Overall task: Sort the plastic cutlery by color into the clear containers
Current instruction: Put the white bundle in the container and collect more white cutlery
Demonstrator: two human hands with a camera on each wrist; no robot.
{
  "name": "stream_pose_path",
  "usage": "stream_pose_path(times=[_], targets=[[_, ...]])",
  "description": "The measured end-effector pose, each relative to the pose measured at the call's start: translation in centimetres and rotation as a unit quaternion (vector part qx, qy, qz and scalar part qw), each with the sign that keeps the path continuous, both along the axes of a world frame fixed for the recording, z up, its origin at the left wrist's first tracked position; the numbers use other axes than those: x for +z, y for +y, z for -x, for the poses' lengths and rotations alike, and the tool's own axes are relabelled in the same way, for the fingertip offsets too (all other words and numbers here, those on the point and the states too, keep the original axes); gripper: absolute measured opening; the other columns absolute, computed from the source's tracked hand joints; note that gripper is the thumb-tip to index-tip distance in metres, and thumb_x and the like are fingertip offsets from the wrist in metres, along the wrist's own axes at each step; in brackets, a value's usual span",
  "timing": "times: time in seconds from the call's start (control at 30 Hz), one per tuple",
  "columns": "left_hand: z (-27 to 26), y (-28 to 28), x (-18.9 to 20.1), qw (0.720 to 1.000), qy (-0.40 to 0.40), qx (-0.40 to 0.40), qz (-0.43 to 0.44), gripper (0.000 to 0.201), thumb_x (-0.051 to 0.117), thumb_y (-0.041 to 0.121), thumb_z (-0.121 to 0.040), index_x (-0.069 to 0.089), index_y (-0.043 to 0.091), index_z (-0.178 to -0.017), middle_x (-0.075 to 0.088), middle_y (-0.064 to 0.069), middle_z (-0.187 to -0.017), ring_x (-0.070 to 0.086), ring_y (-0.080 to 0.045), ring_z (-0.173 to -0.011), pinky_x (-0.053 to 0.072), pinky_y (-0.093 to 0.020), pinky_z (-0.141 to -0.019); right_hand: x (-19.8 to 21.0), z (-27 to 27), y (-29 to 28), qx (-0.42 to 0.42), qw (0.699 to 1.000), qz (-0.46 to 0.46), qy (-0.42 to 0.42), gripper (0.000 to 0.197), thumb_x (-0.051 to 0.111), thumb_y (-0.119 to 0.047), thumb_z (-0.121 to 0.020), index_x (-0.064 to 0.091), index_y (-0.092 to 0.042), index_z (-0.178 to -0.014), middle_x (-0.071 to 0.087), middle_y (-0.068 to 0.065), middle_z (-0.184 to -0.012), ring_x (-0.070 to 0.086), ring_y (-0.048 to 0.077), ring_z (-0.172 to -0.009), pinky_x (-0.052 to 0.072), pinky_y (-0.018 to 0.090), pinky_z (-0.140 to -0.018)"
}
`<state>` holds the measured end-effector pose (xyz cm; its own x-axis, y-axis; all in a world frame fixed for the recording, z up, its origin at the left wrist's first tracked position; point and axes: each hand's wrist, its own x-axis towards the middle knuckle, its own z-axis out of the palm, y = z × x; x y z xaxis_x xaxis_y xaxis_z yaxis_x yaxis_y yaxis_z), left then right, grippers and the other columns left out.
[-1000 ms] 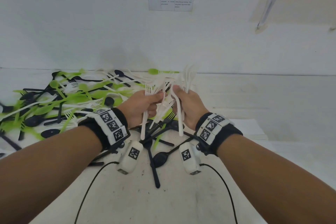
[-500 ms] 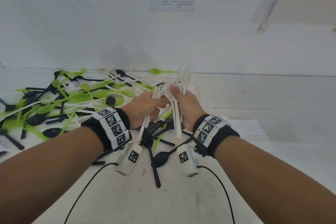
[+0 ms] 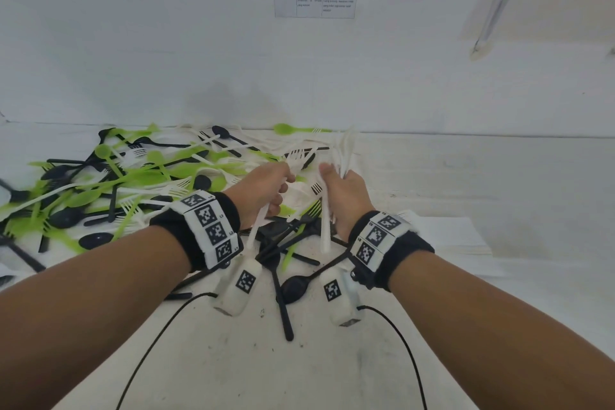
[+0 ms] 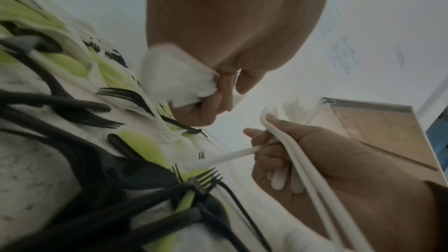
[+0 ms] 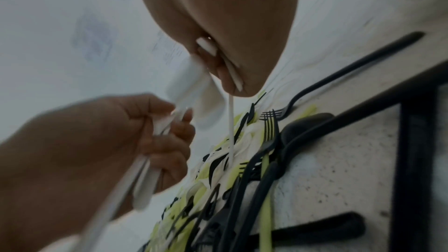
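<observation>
Both hands are mid-gathering: the left hand (image 3: 266, 190) grips white forks (image 3: 256, 230) and the right hand (image 3: 342, 196) clutches a white bundle (image 3: 325, 226), above the mixed pile (image 3: 126, 176) at ten o'clock, so next, probably, merging them for a container, none visible.
</observation>
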<state>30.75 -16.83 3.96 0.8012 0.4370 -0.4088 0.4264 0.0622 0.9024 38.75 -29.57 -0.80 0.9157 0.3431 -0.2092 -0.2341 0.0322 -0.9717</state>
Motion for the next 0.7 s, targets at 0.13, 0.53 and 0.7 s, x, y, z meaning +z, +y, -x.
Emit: stream_pose_path(times=[0.13,0.53,0.7], targets=[[0.8,0.0,-1.1,0.964,-0.026,-0.091,-0.249,0.027,0.045,0.03,-0.106,0.053,0.004,-0.105,0.055,-0.009,-0.094,0.045,-0.018,-0.074,0.039,-0.035,-0.067,0.3,-0.3,0.0,-0.011,0.998,-0.049,0.037,0.044,0.07,-0.051,-0.083,0.071,-0.011,-0.102,0.071,0.009,-0.087,0.068,0.03,-0.086,0.057,0.049,-0.084],[0.9,-0.6,-1.7,0.963,-0.119,-0.033,-0.242,0.029,0.048,0.034,-0.105,0.069,0.016,-0.101,0.071,-0.002,-0.103,0.068,-0.02,-0.099,0.057,-0.046,-0.089,0.2,-0.5,0.8,-0.054,0.995,-0.052,0.064,0.048,0.068,-0.053,-0.086,0.058,-0.013,-0.11,0.066,0.013,-0.107,0.067,0.031,-0.099,0.056,0.052,-0.094],[1.0,0.1,-1.1,0.972,-0.1,-0.039,-0.208,0.03,0.044,0.028,-0.107,0.069,0.012,-0.101,0.063,0.0,-0.089,0.058,-0.014,-0.075,0.054,-0.031,-0.07,0.0,-1.5,-0.4,-0.01,0.992,-0.089,0.087,0.04,0.068,-0.043,-0.096,0.065,-0.004,-0.102,0.054,0.004,-0.068,0.055,0.018,-0.057,0.051,0.035,-0.061]])
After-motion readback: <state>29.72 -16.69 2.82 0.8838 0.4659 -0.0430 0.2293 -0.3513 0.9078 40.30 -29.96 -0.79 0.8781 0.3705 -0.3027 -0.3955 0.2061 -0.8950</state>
